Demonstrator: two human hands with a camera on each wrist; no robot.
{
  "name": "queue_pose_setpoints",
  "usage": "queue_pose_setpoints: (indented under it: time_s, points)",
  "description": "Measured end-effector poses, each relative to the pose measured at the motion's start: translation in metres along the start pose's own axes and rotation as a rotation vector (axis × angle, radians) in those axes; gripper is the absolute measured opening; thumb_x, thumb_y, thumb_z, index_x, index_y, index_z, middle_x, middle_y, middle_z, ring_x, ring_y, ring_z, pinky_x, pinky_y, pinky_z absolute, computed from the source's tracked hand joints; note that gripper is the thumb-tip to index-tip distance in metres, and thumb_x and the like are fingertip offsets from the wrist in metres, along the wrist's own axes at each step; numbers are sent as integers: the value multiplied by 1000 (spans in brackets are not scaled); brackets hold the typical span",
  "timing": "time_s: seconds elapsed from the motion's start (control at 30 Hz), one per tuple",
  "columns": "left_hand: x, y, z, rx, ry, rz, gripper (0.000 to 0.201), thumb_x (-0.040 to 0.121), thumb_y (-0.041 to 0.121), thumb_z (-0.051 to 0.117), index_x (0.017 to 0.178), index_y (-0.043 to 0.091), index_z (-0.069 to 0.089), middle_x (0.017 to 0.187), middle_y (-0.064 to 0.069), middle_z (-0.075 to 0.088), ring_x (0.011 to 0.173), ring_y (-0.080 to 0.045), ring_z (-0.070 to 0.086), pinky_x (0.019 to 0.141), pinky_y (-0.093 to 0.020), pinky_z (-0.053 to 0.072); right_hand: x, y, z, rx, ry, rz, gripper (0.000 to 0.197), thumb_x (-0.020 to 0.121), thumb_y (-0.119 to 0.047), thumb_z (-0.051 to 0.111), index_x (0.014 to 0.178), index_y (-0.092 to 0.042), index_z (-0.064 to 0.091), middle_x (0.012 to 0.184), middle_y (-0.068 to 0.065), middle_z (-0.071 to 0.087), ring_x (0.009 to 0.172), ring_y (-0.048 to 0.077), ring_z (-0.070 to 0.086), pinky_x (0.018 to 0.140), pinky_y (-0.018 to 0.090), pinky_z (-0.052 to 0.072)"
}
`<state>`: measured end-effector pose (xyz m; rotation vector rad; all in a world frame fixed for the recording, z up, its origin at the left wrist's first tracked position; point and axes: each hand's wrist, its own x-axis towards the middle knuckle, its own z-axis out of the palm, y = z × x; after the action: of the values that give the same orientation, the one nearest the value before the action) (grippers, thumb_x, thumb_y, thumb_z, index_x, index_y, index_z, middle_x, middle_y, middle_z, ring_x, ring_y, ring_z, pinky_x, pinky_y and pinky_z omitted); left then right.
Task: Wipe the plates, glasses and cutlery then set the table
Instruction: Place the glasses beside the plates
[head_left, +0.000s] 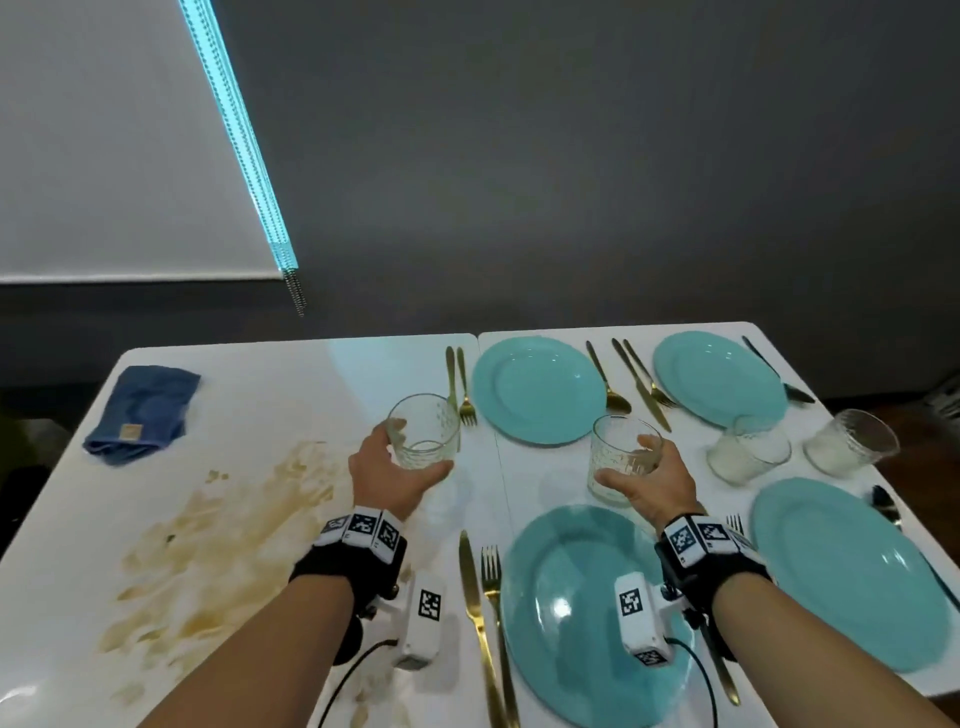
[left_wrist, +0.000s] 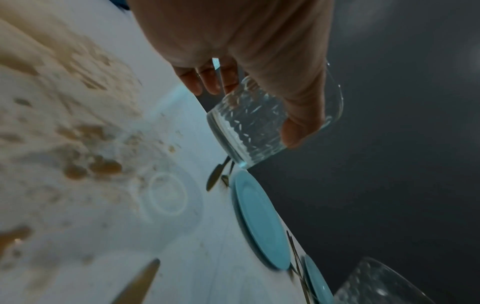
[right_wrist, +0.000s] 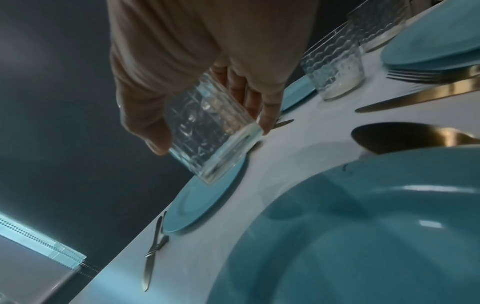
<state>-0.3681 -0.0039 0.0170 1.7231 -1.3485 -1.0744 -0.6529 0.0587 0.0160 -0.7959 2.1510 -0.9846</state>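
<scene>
Left hand (head_left: 387, 475) wraps a clear textured glass tumbler (head_left: 425, 431), lifted off the table (head_left: 249, 395). Right hand (head_left: 652, 486) grips a second tumbler (head_left: 621, 457) above the near round teal plate (head_left: 582, 613). Gold cutlery (head_left: 480, 623) alongside. Glossy white tabletop, brown smears (head_left: 208, 535), folded blue cloth (head_left: 143, 410), dark grey wall.

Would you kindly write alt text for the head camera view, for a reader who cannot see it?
Each hand holds a clear textured drinking glass above a white table: left hand with one glass, right hand with another. Four round turquoise plates with gold cutlery are laid out; a folded blue cloth and brown smears lie at left.
</scene>
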Motion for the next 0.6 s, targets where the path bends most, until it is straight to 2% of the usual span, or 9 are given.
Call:
queue_pose_setpoints:
  time_s: [0.03, 0.07, 0.13, 0.17, 0.3, 0.5, 0.6]
  points:
    - [-3, 5, 10, -4, -15, 14, 95, 35, 54, 77, 120, 19, 54, 116, -7, 59, 111, -29, 52, 92, -39, 49, 7, 4, -5, -3, 7, 6, 80, 62, -16, 86, 130, -15, 45, 125, 12, 57, 112, 25, 54, 94, 30, 41]
    - [-6, 11, 20, -12, -36, 10, 90, 42, 44, 84, 122, 15, 54, 115, -6, 59, 105, -24, 53, 86, -28, 50, 13, 9, -8, -4, 14, 12, 81, 61, -18, 86, 131, -16, 44, 124, 11, 57, 112, 25, 54, 95, 30, 41]
    - [-10, 18, 37, -26, -80, -9, 72, 61, 13, 87, 124, 6, 52, 108, -4, 56, 95, -16, 51, 65, -5, 41, 23, 19, -12, 1, 34, 26, 82, 60, -19, 87, 130, -17, 44, 123, 8, 58, 111, 25, 54, 94, 30, 41]
    - [-13, 21, 45, -20, -88, -5, 67, 65, 6, 84, 124, 5, 52, 105, -2, 54, 93, -15, 50, 61, -2, 38, 28, 24, -13, 4, 42, 31, 82, 59, -19, 87, 130, -18, 44, 122, 7, 58, 110, 24, 55, 93, 29, 41]
    - [-20, 21, 67, 9, -109, -10, 69, 64, 6, 84, 124, 8, 53, 105, 0, 53, 95, -16, 52, 75, -19, 39, 42, 40, -13, 16, 46, 56, 83, 57, -19, 88, 128, -19, 45, 122, 6, 59, 110, 25, 56, 96, 33, 44]
    - [-19, 15, 92, 71, -123, 4, 74, 60, 15, 87, 126, 12, 53, 120, -7, 58, 98, -16, 52, 80, -23, 40, 53, 49, -14, 50, 30, 57, 85, 59, -13, 87, 132, -17, 43, 129, 6, 56, 118, 25, 53, 97, 28, 39]
    - [-18, 13, 102, 59, -123, -4, 74, 60, 14, 87, 125, 12, 53, 120, -8, 58, 99, -16, 52, 80, -23, 40, 57, 54, -14, 51, 31, 59, 86, 58, -14, 87, 132, -19, 43, 129, 5, 56, 118, 25, 53, 100, 31, 39]
